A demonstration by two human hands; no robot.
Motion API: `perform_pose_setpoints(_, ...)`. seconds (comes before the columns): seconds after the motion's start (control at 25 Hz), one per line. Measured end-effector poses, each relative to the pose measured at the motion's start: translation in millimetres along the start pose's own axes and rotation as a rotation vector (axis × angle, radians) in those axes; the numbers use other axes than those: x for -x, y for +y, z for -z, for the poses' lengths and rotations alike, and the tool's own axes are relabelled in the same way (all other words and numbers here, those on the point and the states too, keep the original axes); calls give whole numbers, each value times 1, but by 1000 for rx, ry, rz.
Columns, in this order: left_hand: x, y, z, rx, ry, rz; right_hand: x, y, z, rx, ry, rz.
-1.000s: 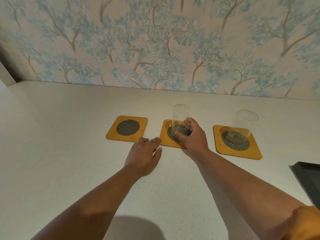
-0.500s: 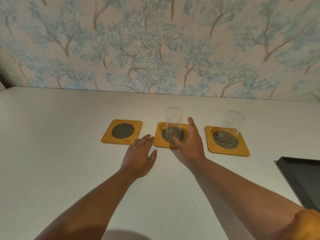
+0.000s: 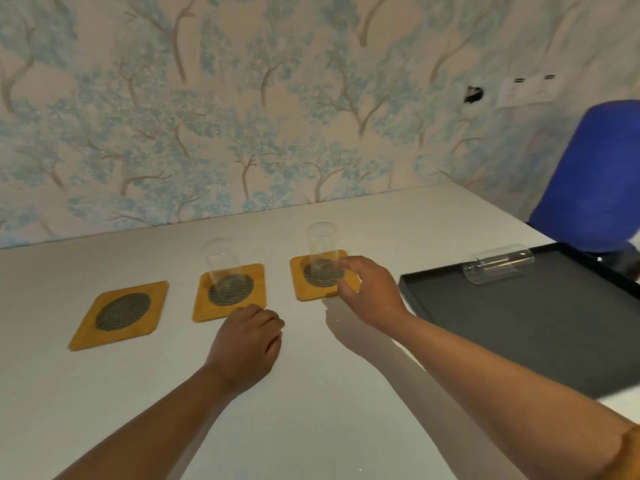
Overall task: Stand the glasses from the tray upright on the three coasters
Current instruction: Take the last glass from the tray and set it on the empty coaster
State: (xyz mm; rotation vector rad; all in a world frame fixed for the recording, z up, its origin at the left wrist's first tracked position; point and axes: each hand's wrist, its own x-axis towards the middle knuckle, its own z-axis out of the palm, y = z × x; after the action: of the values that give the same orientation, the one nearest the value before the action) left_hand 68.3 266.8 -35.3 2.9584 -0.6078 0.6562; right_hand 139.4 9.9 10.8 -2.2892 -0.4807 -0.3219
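Three yellow coasters with dark round mesh centres lie in a row on the white table. The left coaster [image 3: 119,315] is bare. A clear glass [image 3: 221,265] stands upright on the middle coaster [image 3: 230,292]. Another clear glass [image 3: 322,249] stands upright on the right coaster [image 3: 322,277]. A third glass [image 3: 498,268] lies on its side at the far end of the black tray [image 3: 540,327]. My left hand [image 3: 247,344] rests on the table just in front of the middle coaster, fingers curled, holding nothing. My right hand [image 3: 370,291] hovers at the right coaster's near corner, fingers apart, empty.
A blue office chair [image 3: 592,178] stands behind the tray at the right. The wall with tree-pattern wallpaper runs along the table's back edge, with a socket plate [image 3: 526,91] at the upper right. The table's right edge runs just beyond the tray.
The view has swung right, bringing the tray and chair into sight. My right hand let go of the middle glass and moved right to the right coaster. My left fingers have curled.
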Motion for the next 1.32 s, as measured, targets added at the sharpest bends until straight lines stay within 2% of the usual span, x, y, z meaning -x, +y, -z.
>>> perform_pose_setpoints(0.2,-87,115,-14,195,13,-81,23,69,89,298,35,28)
perform_pose_setpoints(0.32,-122,166,-26,306,-126,3,33,108,138,490,32,47)
perform_pose_setpoints(0.44,-142,195,-43,294,-222,41,34,151,175,682,-14,91)
perform_pose_setpoints(0.68,-141,214,-63,195,-295,143,16,205,210,920,-201,67)
perform_pose_setpoints(0.88,-141,215,-63,192,-330,164,1,216,212,986,-286,105)
perform_pose_setpoints(1.16,-141,216,-62,237,-335,171,-7,224,209,979,-288,149)
perform_pose_setpoints(1.32,-140,209,-55,367,-380,202,1,209,202,967,-193,175)
